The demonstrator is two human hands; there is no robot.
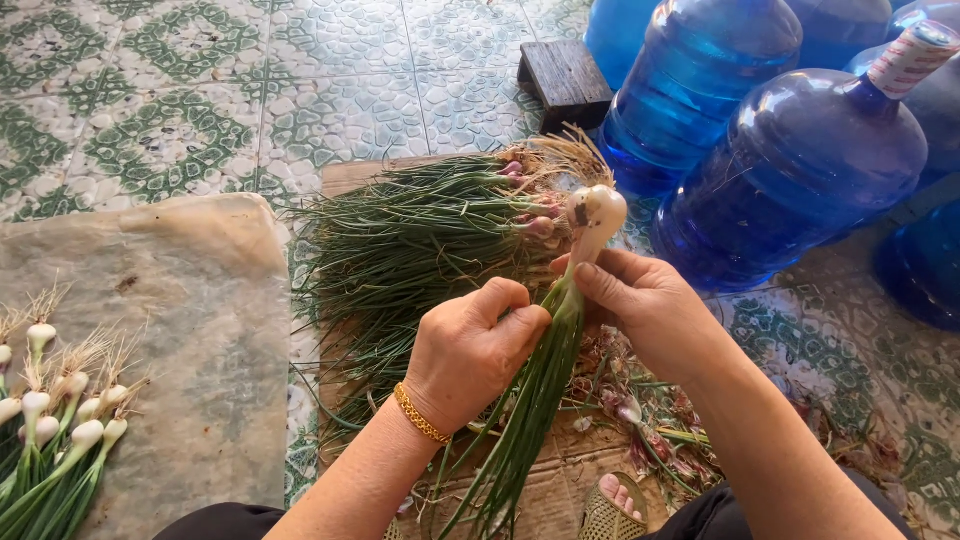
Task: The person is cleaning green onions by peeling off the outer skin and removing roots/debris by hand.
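While both hands grip one spring onion [560, 330] above a cardboard sheet [560, 480], sorted and unsorted bulbs lie to either side.

At far left, cleaned white onions [60, 420] lie in a neat row on a pale sack [200, 330], apparently kept apart from the debris. Next comes the uncleaned bundle [420, 235], roots pointing right, close enough to reach. The left hand [470, 350], wearing a gold bracelet [420, 415], is curled shut around the green stalk, seemingly to steady it. The right hand [645, 300] pinches the neck just under the white bulb [597, 212], thumb and fingers closed, holding the bulb up in plain sight. Peelings [650, 400] litter the cardboard beneath. Blue water jugs [800, 160] stand at far right beside a small wooden stool [565, 80].
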